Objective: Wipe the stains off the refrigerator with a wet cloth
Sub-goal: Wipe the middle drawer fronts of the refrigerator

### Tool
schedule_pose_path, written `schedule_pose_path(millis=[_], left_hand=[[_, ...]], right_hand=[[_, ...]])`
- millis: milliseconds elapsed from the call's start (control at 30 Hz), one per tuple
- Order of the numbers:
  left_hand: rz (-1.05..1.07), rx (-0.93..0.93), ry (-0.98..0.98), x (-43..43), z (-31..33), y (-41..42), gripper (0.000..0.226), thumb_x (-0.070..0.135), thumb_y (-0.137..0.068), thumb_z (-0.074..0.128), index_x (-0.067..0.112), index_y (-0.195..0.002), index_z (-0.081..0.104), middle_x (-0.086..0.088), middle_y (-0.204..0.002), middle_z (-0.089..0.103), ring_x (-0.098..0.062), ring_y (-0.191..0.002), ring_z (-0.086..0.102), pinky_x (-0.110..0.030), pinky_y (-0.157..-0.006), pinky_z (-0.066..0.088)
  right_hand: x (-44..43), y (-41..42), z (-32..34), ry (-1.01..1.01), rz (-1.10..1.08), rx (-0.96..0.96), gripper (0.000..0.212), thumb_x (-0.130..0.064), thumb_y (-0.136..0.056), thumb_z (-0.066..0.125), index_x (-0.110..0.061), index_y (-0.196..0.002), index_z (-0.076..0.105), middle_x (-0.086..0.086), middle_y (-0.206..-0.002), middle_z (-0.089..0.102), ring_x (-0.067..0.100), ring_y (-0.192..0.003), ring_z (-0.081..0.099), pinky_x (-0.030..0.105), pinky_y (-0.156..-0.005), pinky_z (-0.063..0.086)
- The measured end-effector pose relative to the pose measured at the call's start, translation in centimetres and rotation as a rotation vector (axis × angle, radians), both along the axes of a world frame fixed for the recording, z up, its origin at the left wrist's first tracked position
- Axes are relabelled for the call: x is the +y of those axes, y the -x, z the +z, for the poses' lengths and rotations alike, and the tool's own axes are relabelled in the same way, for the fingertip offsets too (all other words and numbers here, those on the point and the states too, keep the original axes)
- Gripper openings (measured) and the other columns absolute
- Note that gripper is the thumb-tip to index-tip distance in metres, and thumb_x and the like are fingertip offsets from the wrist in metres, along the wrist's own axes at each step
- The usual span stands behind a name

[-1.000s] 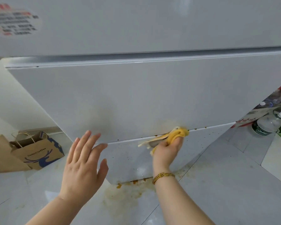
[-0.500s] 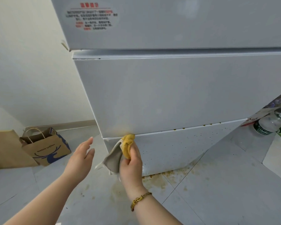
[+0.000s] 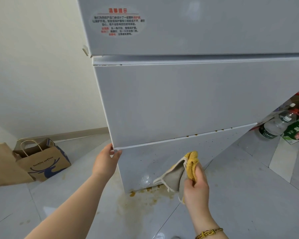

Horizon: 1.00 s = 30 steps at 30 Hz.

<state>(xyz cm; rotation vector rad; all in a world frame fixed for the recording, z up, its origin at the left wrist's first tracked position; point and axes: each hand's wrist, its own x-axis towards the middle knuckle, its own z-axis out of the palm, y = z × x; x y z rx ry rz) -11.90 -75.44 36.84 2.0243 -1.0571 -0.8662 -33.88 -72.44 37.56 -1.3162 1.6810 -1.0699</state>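
Observation:
The white refrigerator [image 3: 179, 104] fills the upper middle of the head view. Brown spots [image 3: 195, 135] dot the seam under its middle door, and fine specks scatter over the lower panel [image 3: 162, 156]. My right hand [image 3: 196, 187] grips a bunched yellow and grey cloth [image 3: 178, 176] in front of the lower panel, with one corner hanging down. My left hand [image 3: 105, 163] holds the bottom left corner of the middle door, fingers round the side and thumb under the edge.
A brownish spill [image 3: 140, 199] spreads over the tiled floor at the refrigerator's foot. A brown paper bag [image 3: 41, 161] stands against the wall on the left. Plastic bottles [image 3: 274, 126] and a green carton [image 3: 297, 131] lie on the floor to the right.
My left hand went from hovering open to holding the door's bottom left corner. My right hand wiped the cloth leftward along the seam, then dropped right, in front of the lower panel. The view shifted left.

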Motion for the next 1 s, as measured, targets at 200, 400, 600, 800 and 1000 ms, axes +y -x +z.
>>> schedule_pose_path(millis=[200,400,600,800,1000], left_hand=[[-0.015,-0.069,0.007,0.0,0.1,-0.2,0.025,0.012,-0.094,0.045,0.012,-0.115,0.059,-0.002,-0.096,0.06,-0.016,-0.094,0.051,-0.023,-0.071,0.031],[-0.031,-0.102,-0.001,-0.2,-0.2,-0.5,0.022,0.013,-0.093,0.046,0.01,-0.112,0.059,-0.001,-0.09,0.057,-0.015,-0.087,0.047,-0.025,-0.069,0.032],[-0.04,0.004,-0.017,-0.6,-0.3,-0.8,0.021,0.018,-0.091,0.051,0.012,-0.111,0.056,-0.001,-0.094,0.056,-0.016,-0.094,0.049,-0.026,-0.072,0.032],[-0.017,0.03,-0.044,-0.6,-0.4,-1.2,0.01,0.016,-0.092,0.051,0.013,-0.099,0.056,-0.003,-0.092,0.057,-0.022,-0.098,0.053,-0.025,-0.073,0.032],[-0.001,-0.043,-0.018,-0.3,0.3,-0.5,0.021,0.013,-0.093,0.047,0.007,-0.111,0.057,0.0,-0.093,0.055,-0.014,-0.09,0.045,-0.023,-0.07,0.028]], right_hand=[[-0.9,-1.6,0.0,0.109,0.053,0.321,0.061,0.013,-0.084,0.041,-0.02,-0.134,0.043,-0.02,-0.138,0.027,0.004,-0.114,0.034,-0.004,-0.07,0.033],[-2.8,-3.6,-0.5,0.282,-0.014,0.505,0.059,0.014,-0.071,0.044,-0.008,-0.124,0.057,-0.008,-0.134,0.036,0.028,-0.104,0.056,0.013,-0.066,0.041],[-5.1,-5.0,0.6,0.329,-0.021,0.532,0.058,0.018,-0.068,0.045,-0.002,-0.122,0.056,0.005,-0.141,0.034,0.021,-0.107,0.047,0.021,-0.065,0.045],[-4.8,-6.6,1.8,0.12,0.022,0.45,0.059,0.012,-0.085,0.04,-0.011,-0.139,0.037,-0.015,-0.142,-0.002,0.027,-0.129,0.033,0.018,-0.076,0.037],[-4.6,-5.8,2.8,0.045,0.085,0.463,0.06,0.007,-0.088,0.038,-0.017,-0.142,0.031,-0.009,-0.155,0.003,0.021,-0.128,0.029,0.024,-0.081,0.044]])
